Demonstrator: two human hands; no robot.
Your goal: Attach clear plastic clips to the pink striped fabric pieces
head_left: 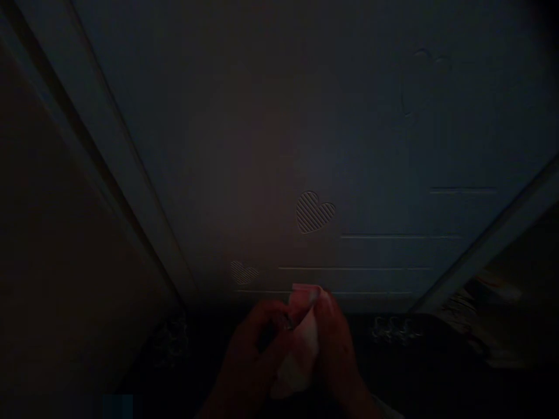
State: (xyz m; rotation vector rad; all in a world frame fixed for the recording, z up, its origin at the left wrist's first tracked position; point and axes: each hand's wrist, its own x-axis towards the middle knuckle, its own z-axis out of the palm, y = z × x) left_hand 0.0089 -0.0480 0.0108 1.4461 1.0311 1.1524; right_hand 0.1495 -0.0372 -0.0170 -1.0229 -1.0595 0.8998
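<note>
In dim light, both my hands are low in the middle of the head view, close together around a soft pink-and-white piece, like a cloth or thin wrapper [301,343]. My left hand [257,343] pinches its left side between thumb and curled fingers; a small dark glint shows at the fingertips, too dim to name. Around the upper right edge, the fingers of my right hand [336,343] are closed. The piece's top edge stands up between the hands, and its lower part hangs down beneath them.
Ahead stands a pale door [244,145] with a grooved heart [312,214], a smaller heart [243,272] and several horizontal lines. A frame [100,169] runs along its left. Dark flooring or a mat with light curly patterns [395,330] lies below. Unclear objects [484,302] sit at the right.
</note>
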